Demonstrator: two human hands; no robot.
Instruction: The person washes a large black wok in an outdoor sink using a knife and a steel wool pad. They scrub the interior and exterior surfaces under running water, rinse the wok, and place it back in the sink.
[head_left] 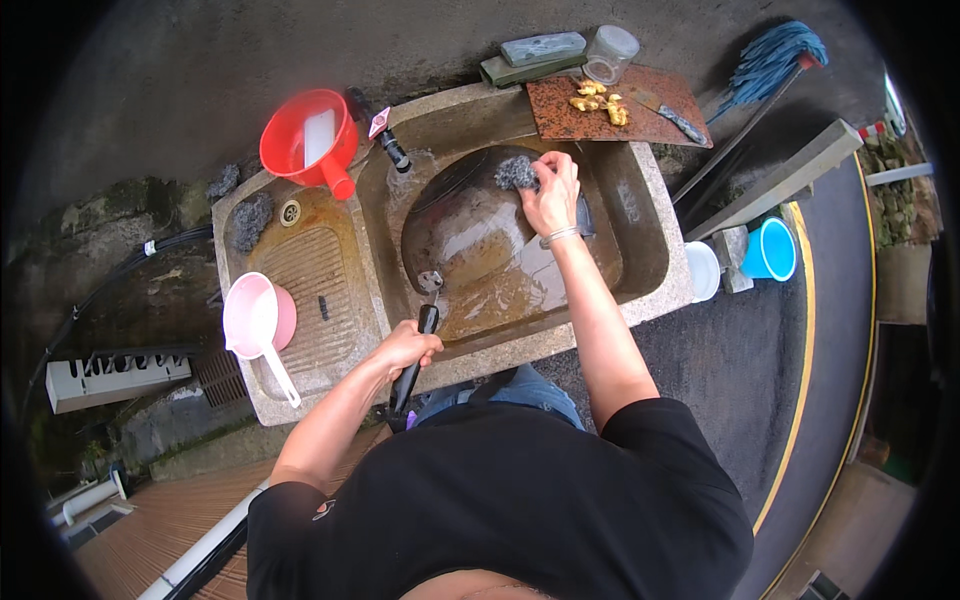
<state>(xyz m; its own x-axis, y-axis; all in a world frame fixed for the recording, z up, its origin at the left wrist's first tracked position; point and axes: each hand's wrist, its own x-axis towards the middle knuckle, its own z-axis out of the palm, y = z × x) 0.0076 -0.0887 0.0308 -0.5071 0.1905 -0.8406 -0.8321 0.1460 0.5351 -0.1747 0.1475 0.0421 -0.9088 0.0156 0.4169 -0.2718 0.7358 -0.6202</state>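
A dark wok [470, 240] lies tilted in the basin of a stone sink [668, 220], its inside wet and shiny. My left hand [408, 346] is wrapped round the wok's black handle [429, 319] at the sink's near edge. Near the wok's far right rim, my right hand [553, 203] grips a grey steel wool scrubber [514, 173]. Part of the wok's right side is hidden behind that hand and forearm. A tap [394, 152] with a black spout stands at the basin's far left corner, above wet stone.
A red dipper [282, 135], a pink dipper [282, 318] and another scrubber [253, 222] sit on the ribbed left side. Ginger [615, 112] and a knife [682, 123] lie on a reddish board [560, 115] at the back right. A blue bucket [772, 250] and a mop [778, 62] are farther right.
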